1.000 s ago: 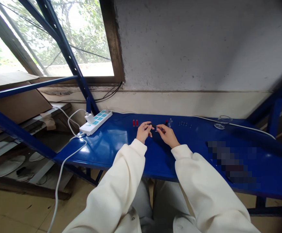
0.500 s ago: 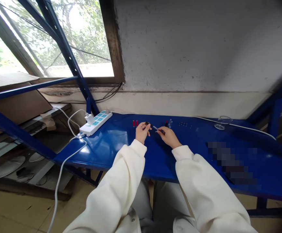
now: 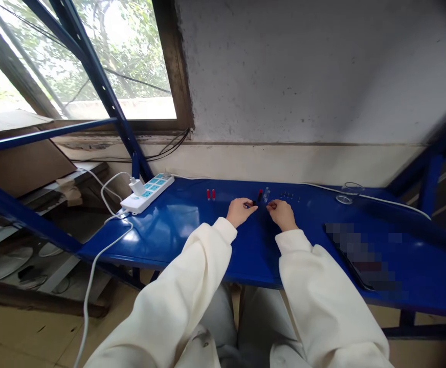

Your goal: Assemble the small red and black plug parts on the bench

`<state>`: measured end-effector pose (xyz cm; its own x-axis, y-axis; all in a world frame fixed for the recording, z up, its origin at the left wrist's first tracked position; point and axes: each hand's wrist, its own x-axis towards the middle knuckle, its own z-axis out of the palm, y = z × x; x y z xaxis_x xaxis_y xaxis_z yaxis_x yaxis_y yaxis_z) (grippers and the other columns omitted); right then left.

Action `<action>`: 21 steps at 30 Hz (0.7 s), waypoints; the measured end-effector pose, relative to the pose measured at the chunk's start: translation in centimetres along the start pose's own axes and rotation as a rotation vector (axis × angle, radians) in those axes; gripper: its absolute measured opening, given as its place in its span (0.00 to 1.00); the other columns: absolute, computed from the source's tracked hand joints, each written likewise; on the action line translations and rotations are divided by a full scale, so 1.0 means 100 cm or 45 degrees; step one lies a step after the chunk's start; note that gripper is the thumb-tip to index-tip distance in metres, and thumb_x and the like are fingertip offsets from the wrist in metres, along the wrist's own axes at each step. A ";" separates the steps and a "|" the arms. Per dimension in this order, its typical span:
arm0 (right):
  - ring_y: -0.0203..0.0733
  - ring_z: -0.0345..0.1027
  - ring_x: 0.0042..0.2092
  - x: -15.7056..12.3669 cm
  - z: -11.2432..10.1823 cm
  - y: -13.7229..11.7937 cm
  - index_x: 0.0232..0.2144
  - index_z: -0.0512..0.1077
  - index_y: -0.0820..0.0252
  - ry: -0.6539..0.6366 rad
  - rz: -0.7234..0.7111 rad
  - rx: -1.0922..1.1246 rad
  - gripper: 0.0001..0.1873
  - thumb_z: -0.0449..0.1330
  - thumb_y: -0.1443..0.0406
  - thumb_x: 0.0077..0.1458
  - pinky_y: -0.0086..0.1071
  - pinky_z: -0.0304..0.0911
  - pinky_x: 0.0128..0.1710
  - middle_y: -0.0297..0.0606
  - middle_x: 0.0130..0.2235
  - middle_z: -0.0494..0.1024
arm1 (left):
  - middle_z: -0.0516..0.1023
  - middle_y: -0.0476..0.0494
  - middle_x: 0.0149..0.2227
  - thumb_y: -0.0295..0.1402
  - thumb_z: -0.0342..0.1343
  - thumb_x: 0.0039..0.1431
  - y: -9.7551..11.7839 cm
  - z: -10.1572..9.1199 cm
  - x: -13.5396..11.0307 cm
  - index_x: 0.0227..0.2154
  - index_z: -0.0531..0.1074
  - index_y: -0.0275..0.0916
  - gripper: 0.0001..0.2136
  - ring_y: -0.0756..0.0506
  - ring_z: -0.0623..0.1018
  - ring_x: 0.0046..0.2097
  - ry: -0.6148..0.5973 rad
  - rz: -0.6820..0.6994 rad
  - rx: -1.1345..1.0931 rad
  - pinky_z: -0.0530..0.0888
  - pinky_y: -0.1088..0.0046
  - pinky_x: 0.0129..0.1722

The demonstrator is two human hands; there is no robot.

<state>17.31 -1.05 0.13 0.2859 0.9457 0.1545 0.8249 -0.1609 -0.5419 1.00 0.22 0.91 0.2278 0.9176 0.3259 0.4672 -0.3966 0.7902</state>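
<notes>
Pinched in my left hand (image 3: 240,211) is a small black cylindrical piece (image 3: 254,203), partly hidden by the fingers. My right hand (image 3: 282,214) has its thumb and fingertips pressed together; what is between them is too small to make out. Just beyond the hands stands a red-and-black tube (image 3: 260,194) beside a few clear tubes (image 3: 266,194). Several tiny clear and metallic parts (image 3: 286,196) lie in a row to the right. Off to the left are two red tubes (image 3: 210,194) side by side.
A white power strip (image 3: 148,193) with a plugged-in adapter lies at the left of the blue table (image 3: 184,232). At the back right stands a clear glass dish (image 3: 349,194). A blurred dark flat object (image 3: 357,258) lies at the right. White cable (image 3: 90,286) hangs over the front-left edge.
My hands have moved apart and to the right, toward the clear tubes. The slim clear piece that bridged them earlier no longer shows between them.
</notes>
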 end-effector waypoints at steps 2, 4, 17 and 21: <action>0.44 0.70 0.38 0.000 0.001 -0.001 0.32 0.74 0.60 0.024 0.017 -0.019 0.10 0.55 0.63 0.48 0.29 0.59 0.32 0.43 0.32 0.77 | 0.77 0.44 0.28 0.36 0.58 0.44 0.003 0.007 0.009 0.27 0.75 0.35 0.09 0.49 0.73 0.30 -0.027 -0.010 0.073 0.69 0.74 0.32; 0.44 0.70 0.38 0.000 0.003 -0.003 0.31 0.74 0.59 0.040 0.024 -0.041 0.10 0.55 0.61 0.49 0.29 0.59 0.31 0.43 0.32 0.77 | 0.77 0.45 0.29 0.35 0.57 0.45 0.006 0.015 0.016 0.27 0.75 0.36 0.08 0.49 0.73 0.31 -0.025 -0.029 0.135 0.68 0.74 0.32; 0.46 0.70 0.37 0.007 0.008 -0.004 0.33 0.74 0.58 0.031 0.067 -0.133 0.13 0.54 0.60 0.49 0.30 0.59 0.31 0.43 0.33 0.77 | 0.75 0.43 0.32 0.36 0.56 0.47 -0.003 0.038 0.029 0.28 0.75 0.38 0.08 0.45 0.73 0.36 -0.027 -0.104 0.577 0.66 0.73 0.34; 0.45 0.70 0.37 0.006 0.007 -0.005 0.33 0.75 0.57 0.012 0.090 -0.146 0.13 0.54 0.60 0.49 0.30 0.59 0.30 0.43 0.33 0.77 | 0.76 0.43 0.33 0.38 0.56 0.47 -0.001 0.039 0.031 0.28 0.75 0.38 0.09 0.45 0.72 0.38 -0.039 -0.107 0.622 0.66 0.72 0.35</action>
<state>16.75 -0.22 -0.04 0.3494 0.9283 0.1270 0.8527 -0.2588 -0.4537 4.94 2.97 -0.18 0.1940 0.9485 0.2503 0.8290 -0.2949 0.4751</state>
